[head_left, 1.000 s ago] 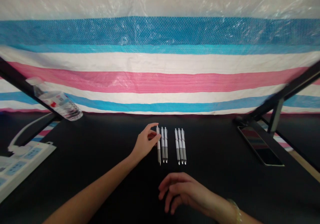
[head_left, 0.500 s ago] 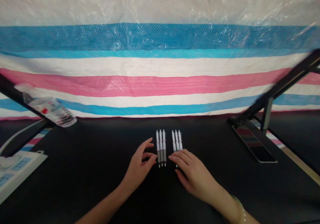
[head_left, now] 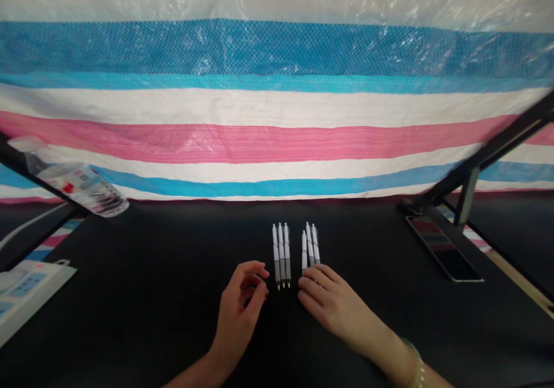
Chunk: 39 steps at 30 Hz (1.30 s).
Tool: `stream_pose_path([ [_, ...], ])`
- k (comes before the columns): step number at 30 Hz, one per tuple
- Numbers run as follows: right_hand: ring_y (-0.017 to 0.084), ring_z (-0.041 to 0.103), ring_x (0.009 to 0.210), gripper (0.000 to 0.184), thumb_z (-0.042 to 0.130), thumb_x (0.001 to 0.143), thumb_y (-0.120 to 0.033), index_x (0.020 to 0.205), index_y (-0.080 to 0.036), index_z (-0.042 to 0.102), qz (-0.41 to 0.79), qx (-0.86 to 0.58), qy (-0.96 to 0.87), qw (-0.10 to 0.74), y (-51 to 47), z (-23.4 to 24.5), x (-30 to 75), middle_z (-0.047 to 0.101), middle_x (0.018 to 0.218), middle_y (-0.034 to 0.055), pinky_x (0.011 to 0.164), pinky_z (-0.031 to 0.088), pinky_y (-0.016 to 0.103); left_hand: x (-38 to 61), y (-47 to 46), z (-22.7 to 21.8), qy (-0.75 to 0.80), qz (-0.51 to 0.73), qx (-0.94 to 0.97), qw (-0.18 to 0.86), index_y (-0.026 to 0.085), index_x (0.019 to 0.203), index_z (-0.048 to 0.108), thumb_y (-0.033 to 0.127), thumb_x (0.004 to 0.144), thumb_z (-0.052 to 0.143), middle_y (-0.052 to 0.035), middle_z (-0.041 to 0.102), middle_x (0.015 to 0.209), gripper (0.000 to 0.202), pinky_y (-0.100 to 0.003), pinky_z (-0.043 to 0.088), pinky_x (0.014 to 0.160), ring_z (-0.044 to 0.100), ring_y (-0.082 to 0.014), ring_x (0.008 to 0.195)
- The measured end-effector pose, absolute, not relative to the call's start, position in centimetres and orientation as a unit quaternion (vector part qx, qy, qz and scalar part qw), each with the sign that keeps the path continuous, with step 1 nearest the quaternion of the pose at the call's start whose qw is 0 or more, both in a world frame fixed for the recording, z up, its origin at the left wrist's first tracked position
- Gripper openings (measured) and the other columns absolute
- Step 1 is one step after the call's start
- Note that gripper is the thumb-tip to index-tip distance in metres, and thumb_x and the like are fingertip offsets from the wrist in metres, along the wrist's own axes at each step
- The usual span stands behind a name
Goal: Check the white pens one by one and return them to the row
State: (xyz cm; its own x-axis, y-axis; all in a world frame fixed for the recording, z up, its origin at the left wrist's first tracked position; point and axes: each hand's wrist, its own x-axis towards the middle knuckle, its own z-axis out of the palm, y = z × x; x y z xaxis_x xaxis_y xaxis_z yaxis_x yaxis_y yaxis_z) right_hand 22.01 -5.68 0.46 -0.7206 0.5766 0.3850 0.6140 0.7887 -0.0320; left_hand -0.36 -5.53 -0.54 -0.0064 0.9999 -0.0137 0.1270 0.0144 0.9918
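Two groups of white pens with grey grips lie on the black table (head_left: 173, 272). The left group (head_left: 281, 255) holds three pens side by side, tips toward me. In the right group are two pens (head_left: 312, 241) level with each other and a left pen (head_left: 304, 249) that sits lower, nearer to me. My right hand (head_left: 331, 298) covers the lower ends of this group, its fingers closed around the lower pen's end; the thumb is hidden. Just left of the left group, my left hand (head_left: 244, 298) hovers with curled fingers, a gap between thumb and forefinger and nothing held.
A phone (head_left: 444, 249) lies at the right beside a black metal frame (head_left: 471, 174). On the left are a white power strip (head_left: 32, 293) and a tilted clear plastic bottle (head_left: 86, 189). Behind the table hangs a striped plastic sheet (head_left: 277, 145).
The left pen of the right group has slid toward me under my right hand. My left hand has drawn back slightly and its fingers have curled more. The camera view has shifted a little.
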Motion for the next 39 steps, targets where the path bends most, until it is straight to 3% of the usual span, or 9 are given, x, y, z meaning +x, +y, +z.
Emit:
stream_pose_path([
  [4,0.022,0.063,0.088,0.021,0.056,0.096,-0.009,0.112,-0.021,0.064,0.027,-0.358,-0.878,0.318,-6.5,1.6,22.6,0.069,0.096,0.0082,0.077,0.052,0.037,-0.5,-5.5,0.2,0.523,0.468,0.527,0.48,0.021,0.101,0.066,0.026,0.085,0.064,-0.004,0.067,0.09,0.017,-0.03,0.057,0.066,0.065,-0.0191,0.075],
  [6,0.019,0.061,0.074,0.025,0.062,0.091,-0.007,0.111,-0.023,0.061,0.078,-0.394,-0.799,0.448,-7.1,1.6,22.8,0.064,0.083,0.0033,0.065,0.048,0.032,-0.6,-5.6,0.6,0.51,0.457,0.531,0.499,0.02,0.094,0.067,0.03,0.087,0.063,-0.0037,0.066,0.082,0.013,-0.028,0.054,0.062,0.063,-0.0181,0.069],
  [9,0.016,0.055,0.065,0.014,0.063,0.093,-0.015,0.1,-0.025,0.057,0.196,-0.456,-0.618,0.61,-7.8,1.4,22.9,0.055,0.072,-0.0014,0.058,0.043,0.029,-0.7,-5.7,0.6,0.487,0.44,0.543,0.523,0.018,0.078,0.067,0.037,0.091,0.06,-0.0022,0.061,0.067,0.024,-0.025,0.047,0.055,0.057,-0.0157,0.06],
  [14,0.012,0.047,0.054,0.015,0.057,0.099,-0.03,0.089,-0.025,0.048,0.393,-0.43,-0.423,0.695,-8.0,1.1,22.2,0.047,0.062,-0.0068,0.053,0.041,0.024,-0.9,-6.0,-0.5,0.442,0.416,0.581,0.542,0.017,0.064,0.064,0.049,0.095,0.053,-0.0005,0.053,0.053,0.046,-0.024,0.037,0.049,0.049,-0.0126,0.048],
  [20,0.012,0.054,0.056,0.02,0.059,0.099,-0.03,0.086,-0.025,0.045,0.516,-0.378,-0.445,0.627,-9.4,0.3,20.8,0.054,0.069,-0.0039,0.054,0.042,0.024,-0.9,-6.0,-0.8,0.411,0.418,0.595,0.55,0.016,0.067,0.069,0.058,0.094,0.052,0.001,0.05,0.047,0.053,-0.024,0.034,0.048,0.045,-0.0116,0.044],
  [29,0.014,0.051,0.067,0.017,0.062,0.096,-0.033,0.089,-0.023,0.05,0.533,-0.373,-0.583,0.487,-10.6,0.1,19.9,0.053,0.078,0.0003,0.061,0.043,0.027,-1.0,-6.0,-1.9,0.412,0.474,0.469,0.621,0.017,0.075,0.064,0.052,0.094,0.057,0.0009,0.053,0.06,0.041,-0.023,0.038,0.05,0.047,-0.0117,0.052],
  [32,0.012,0.052,0.062,0.03,0.07,0.09,-0.042,0.1,-0.023,0.049,0.627,-0.383,-0.519,0.437,-10.0,-0.1,19.7,0.056,0.079,-0.0012,0.057,0.045,0.024,-1.1,-5.7,-1.8,0.422,0.479,0.455,0.62,0.017,0.076,0.063,0.05,0.094,0.057,0.0016,0.052,0.059,0.038,-0.023,0.038,0.05,0.045,-0.0114,0.051],
  [35,0.011,0.053,0.051,0.048,0.061,0.091,-0.06,0.111,-0.018,0.051,0.767,-0.339,-0.424,0.341,-9.5,-0.6,19.3,0.06,0.071,-0.0008,0.046,0.046,0.021,-1.2,-5.4,-1.8,0.426,0.486,0.451,0.615,0.017,0.078,0.063,0.048,0.095,0.056,0.0017,0.052,0.06,0.037,-0.023,0.037,0.049,0.045,-0.0118,0.051],
  [39,0.008,0.05,0.04,0.064,0.047,0.091,-0.073,0.097,-0.011,0.06,0.863,-0.294,-0.342,0.228,-9.3,-1.3,19.1,0.061,0.059,0.0022,0.036,0.039,0.016,-1.4,-5.0,-1.8,0.425,0.482,0.455,0.617,0.017,0.08,0.066,0.046,0.096,0.055,0.0014,0.053,0.061,0.035,-0.023,0.037,0.05,0.046,-0.0117,0.052],
])
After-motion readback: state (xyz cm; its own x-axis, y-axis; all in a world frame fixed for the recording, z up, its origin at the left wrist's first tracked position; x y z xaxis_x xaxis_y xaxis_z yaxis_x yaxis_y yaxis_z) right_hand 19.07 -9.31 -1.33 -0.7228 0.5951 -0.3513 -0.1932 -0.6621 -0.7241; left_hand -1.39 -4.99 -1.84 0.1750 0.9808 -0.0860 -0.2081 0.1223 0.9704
